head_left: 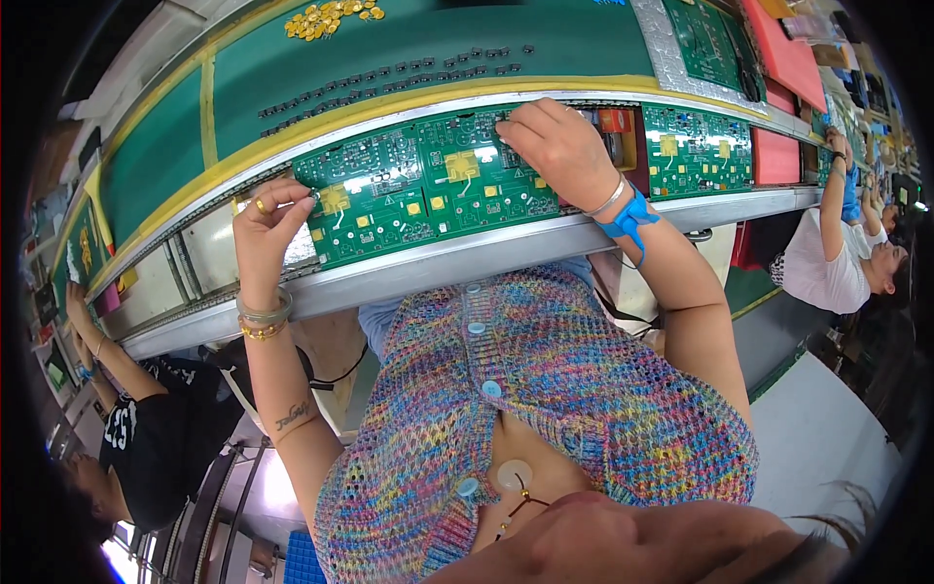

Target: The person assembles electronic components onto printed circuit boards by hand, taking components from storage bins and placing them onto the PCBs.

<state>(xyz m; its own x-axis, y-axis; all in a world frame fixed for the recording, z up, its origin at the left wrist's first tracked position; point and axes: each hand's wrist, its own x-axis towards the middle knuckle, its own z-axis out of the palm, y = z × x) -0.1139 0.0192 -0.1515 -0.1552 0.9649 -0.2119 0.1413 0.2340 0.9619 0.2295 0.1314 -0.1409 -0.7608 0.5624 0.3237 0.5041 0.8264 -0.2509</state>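
Note:
A green circuit board panel [389, 195] with yellow patches and white markings lies across the metal conveyor rails in front of me. At its left end, my left hand [265, 229] is closed, thumb and forefinger pinched over the board; a tiny thing at the fingertips is too small to name. My right hand [559, 151] reaches over the right part of the same panel. Its fingertips are drawn together at the far edge, and whatever they grip is hidden. A blue wrist strap [632, 220] circles my right wrist.
Beyond the far rail, rows of small black components [389, 76] and a pile of yellow discs [331, 18] lie on a green mat [146, 156]. Another populated board [700, 151] sits to the right. The near metal rail [438, 255] runs before me. People work at both sides.

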